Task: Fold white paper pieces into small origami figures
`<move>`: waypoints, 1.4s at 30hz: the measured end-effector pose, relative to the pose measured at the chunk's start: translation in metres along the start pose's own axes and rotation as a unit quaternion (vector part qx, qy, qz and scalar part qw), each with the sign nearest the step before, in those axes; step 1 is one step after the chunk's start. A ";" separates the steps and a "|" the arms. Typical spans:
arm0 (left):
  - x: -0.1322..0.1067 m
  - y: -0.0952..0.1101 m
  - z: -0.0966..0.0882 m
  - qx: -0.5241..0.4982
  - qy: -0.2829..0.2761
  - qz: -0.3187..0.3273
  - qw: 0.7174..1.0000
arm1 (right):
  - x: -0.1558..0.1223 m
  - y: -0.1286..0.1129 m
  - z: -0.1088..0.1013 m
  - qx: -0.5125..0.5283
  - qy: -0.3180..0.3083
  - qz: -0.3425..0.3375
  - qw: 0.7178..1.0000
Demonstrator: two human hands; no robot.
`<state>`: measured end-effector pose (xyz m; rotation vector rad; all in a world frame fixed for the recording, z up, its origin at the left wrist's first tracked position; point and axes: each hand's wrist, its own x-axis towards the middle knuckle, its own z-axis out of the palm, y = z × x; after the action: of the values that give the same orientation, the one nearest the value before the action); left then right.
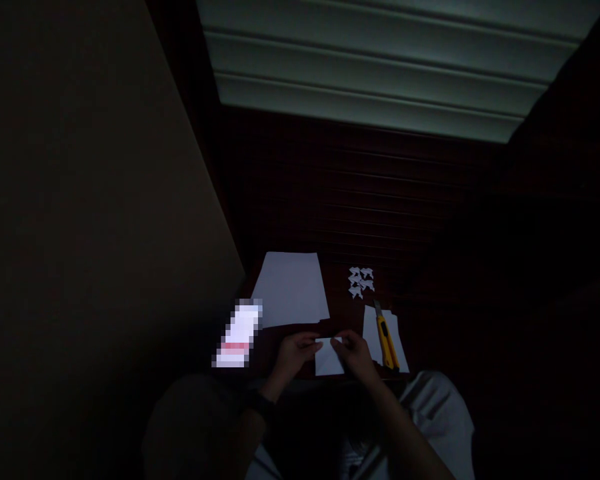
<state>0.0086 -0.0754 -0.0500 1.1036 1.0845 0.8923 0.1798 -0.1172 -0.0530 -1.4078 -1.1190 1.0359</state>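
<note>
A small white piece of paper (329, 360) with faint creases lies at the table's near edge between my two hands. My left hand (296, 349) pinches its upper left corner between thumb and fingers. At the upper right, my right hand (354, 351) grips the same paper, its thumb pressed on the top edge. Just right of that hand, a yellow box cutter (388, 343) with its blade out rests on smaller white sheets (373, 330). Several little folded paper figures (361, 281) sit together farther back.
A stack of large white sheets (293, 287) covers the table's back left. Left of it is a bright, pixelated screen-like rectangle (239, 335). A plain wall (105, 167) rises on the left, and pale horizontal slats (380, 73) stand beyond the table. The room is dim.
</note>
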 end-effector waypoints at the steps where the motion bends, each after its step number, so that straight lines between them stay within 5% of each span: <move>1: 0.000 -0.001 0.000 0.001 0.001 0.000 1.000 | 0.000 0.000 0.000 0.001 -0.001 -0.001 1.000; 31: 0.001 -0.007 -0.003 -0.006 -0.032 0.021 0.999 | -0.005 -0.016 0.000 -0.003 0.002 0.026 1.000; 42: -0.002 0.001 -0.002 -0.018 -0.038 0.001 0.999 | -0.002 -0.003 0.001 0.012 0.004 0.037 0.999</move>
<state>0.0063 -0.0767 -0.0486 1.0992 1.0016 0.8615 0.1787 -0.1187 -0.0504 -1.4410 -1.0528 1.0923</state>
